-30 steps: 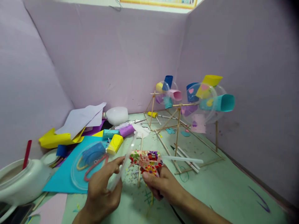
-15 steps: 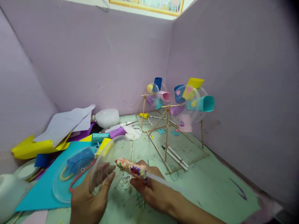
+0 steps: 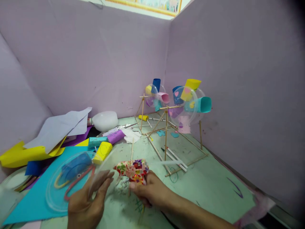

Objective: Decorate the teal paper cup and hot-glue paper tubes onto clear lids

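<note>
Across the upper frame stood lilac walls (image 3: 119, 57), and a pale green bench (image 3: 214, 190) spread below them. At lower left a turquoise sheet (image 3: 26, 202) lay on the bench, with white paper (image 3: 59, 125) beyond it. Right of centre stood two stick stands (image 3: 166, 136), each carrying a wheel of clear discs and coloured paper tubes. Left of centre, a white bottle (image 3: 105, 121) lay on its side. At the bottom, right of the middle, the right hand (image 3: 152, 189) had its grip closed round the handle of a flowered glue gun (image 3: 131, 168), whose nozzle pointed left; a pale glue stick (image 3: 164, 162) jutted from its back. At lower left of centre, the left hand (image 3: 87, 202) held a clear plastic disc (image 3: 104, 163) in its grip, between thumb and fingers, near the nozzle; I could not tell whether disc and nozzle touched. Just above that hand lay a yellow tube (image 3: 102, 152). Two white pens (image 3: 176, 159) lay by the nearer stand, and a small blue paper flower (image 3: 161, 133) beyond them.
</note>
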Demonstrator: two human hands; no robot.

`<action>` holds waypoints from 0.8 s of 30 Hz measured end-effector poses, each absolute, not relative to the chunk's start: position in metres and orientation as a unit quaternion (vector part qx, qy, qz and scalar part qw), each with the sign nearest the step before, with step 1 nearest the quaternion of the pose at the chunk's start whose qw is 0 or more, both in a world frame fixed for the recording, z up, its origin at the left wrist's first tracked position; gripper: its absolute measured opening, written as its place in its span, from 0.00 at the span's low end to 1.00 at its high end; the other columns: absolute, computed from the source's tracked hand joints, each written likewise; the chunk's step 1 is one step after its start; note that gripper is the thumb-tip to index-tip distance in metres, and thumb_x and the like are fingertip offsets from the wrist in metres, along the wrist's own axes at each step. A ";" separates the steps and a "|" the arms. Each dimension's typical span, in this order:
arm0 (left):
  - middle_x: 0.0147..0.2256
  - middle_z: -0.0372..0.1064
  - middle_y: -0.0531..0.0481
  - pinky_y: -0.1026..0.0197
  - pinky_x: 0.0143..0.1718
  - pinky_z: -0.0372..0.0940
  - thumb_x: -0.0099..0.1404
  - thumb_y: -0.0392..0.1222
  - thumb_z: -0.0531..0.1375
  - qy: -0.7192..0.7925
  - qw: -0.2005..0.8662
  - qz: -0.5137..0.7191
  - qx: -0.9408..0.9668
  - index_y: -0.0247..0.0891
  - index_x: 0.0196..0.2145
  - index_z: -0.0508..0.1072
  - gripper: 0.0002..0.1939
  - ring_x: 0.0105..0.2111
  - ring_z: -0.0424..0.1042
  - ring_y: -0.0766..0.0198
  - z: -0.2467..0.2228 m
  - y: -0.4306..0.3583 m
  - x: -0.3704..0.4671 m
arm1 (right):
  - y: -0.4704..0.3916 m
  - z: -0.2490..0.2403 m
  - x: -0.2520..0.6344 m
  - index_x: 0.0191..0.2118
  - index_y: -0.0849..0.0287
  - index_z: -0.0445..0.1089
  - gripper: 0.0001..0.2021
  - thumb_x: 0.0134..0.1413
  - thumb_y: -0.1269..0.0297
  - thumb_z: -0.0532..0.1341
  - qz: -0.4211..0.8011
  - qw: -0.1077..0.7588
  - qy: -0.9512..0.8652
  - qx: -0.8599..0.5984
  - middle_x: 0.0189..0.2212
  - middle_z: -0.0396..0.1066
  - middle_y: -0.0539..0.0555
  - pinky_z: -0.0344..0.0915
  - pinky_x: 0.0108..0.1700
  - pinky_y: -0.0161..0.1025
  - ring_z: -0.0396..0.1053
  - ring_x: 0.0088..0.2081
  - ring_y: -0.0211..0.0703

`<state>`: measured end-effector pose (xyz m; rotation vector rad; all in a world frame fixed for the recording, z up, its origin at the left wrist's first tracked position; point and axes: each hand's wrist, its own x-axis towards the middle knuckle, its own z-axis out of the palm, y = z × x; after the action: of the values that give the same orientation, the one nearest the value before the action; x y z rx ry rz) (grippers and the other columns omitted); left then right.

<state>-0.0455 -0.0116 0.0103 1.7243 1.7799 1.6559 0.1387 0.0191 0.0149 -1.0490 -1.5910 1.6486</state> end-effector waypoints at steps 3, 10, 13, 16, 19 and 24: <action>0.31 0.79 0.52 0.58 0.37 0.73 0.56 0.46 0.62 0.571 -0.018 0.541 0.618 0.48 0.32 0.79 0.06 0.31 0.78 0.56 0.000 -0.012 -0.052 | 0.022 0.014 0.141 0.28 0.55 0.60 0.18 0.41 0.50 0.66 0.811 0.250 -0.405 -0.341 0.14 0.54 0.40 0.47 0.14 0.28 0.46 0.13 0.29; 0.32 0.79 0.52 0.60 0.36 0.73 0.57 0.44 0.61 0.536 -0.022 0.517 0.667 0.49 0.35 0.79 0.08 0.32 0.78 0.56 -0.007 -0.011 -0.060 | 0.020 0.015 0.143 0.26 0.56 0.58 0.15 0.44 0.53 0.63 0.796 0.240 -0.457 -0.316 0.15 0.53 0.41 0.48 0.16 0.29 0.46 0.14 0.29; 0.30 0.79 0.53 0.62 0.34 0.73 0.56 0.45 0.63 0.560 -0.037 0.535 0.631 0.48 0.33 0.78 0.07 0.29 0.78 0.58 0.002 -0.012 -0.055 | 0.017 0.018 0.142 0.30 0.56 0.64 0.08 0.50 0.57 0.58 0.500 0.316 -0.709 -0.384 0.20 0.64 0.47 0.57 0.24 0.33 0.61 0.21 0.37; 0.27 0.78 0.53 0.62 0.29 0.74 0.50 0.49 0.65 0.559 0.054 0.548 0.620 0.46 0.29 0.78 0.08 0.25 0.78 0.57 0.017 -0.011 -0.053 | 0.016 0.020 0.142 0.35 0.58 0.67 0.08 0.49 0.62 0.57 0.224 0.234 -0.849 -0.417 0.29 0.73 0.54 0.57 0.28 0.36 0.69 0.29 0.45; 0.22 0.77 0.52 0.62 0.21 0.73 0.47 0.49 0.67 0.585 0.183 0.549 0.569 0.42 0.27 0.77 0.11 0.19 0.75 0.57 0.025 -0.010 -0.054 | 0.015 0.018 0.142 0.37 0.60 0.69 0.09 0.48 0.64 0.58 0.121 0.152 -0.881 -0.432 0.32 0.75 0.58 0.56 0.27 0.37 0.71 0.31 0.49; 0.28 0.79 0.52 0.60 0.28 0.75 0.52 0.42 0.66 0.552 0.207 0.608 0.532 0.39 0.33 0.76 0.10 0.25 0.78 0.58 0.012 -0.012 -0.051 | 0.016 0.010 0.144 0.38 0.57 0.68 0.11 0.53 0.56 0.56 0.353 0.305 -0.786 -0.406 0.30 0.74 0.54 0.60 0.31 0.36 0.69 0.30 0.44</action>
<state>-0.0510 -0.0117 0.0119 1.4818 1.5362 1.6930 0.1435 0.0156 0.0096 -1.0757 -2.0820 0.9339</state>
